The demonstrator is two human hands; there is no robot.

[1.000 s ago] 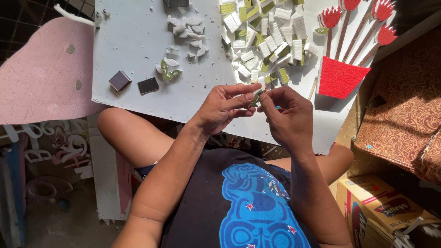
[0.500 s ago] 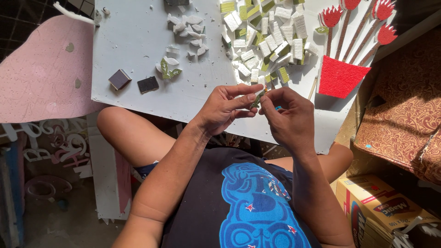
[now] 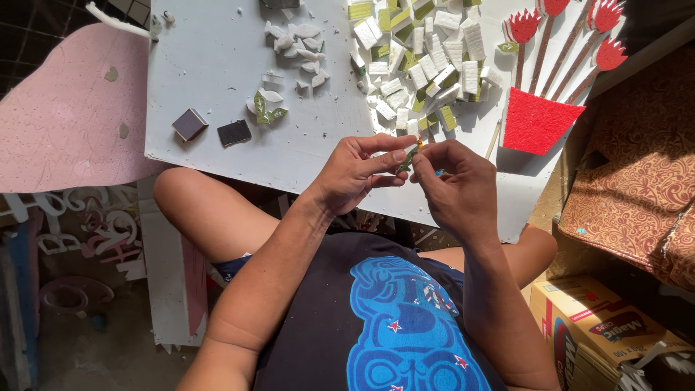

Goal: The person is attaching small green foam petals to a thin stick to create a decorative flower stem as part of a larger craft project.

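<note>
Sunlit and littered with foam scraps, a white board (image 3: 217,80) rests across the person's bare knees and serves as the work surface. Above its near edge the left hand (image 3: 355,177) and the right hand (image 3: 456,188) meet, fingertips pinched together from both sides on a small green leaf-shaped piece (image 3: 407,158); the piece is held in the air just off the board, not lying on it. Free room lies to the left of the hands, where the board is mostly bare as far as two small dark square tiles (image 3: 210,129) and a cut green leaf (image 3: 268,114) among white offcuts. Straight beyond the fingers a heap of white and green foam blocks (image 3: 423,65) crowds the board close to the hands. To the right stands a red foam pot shape (image 3: 537,122) with red tulip cutouts (image 3: 572,22) on brown stems, near the board's right edge. A pink foam sheet (image 3: 65,123) lies left of the board, a patterned brown cloth (image 3: 637,181) right, a cardboard box (image 3: 594,326) below it.
</note>
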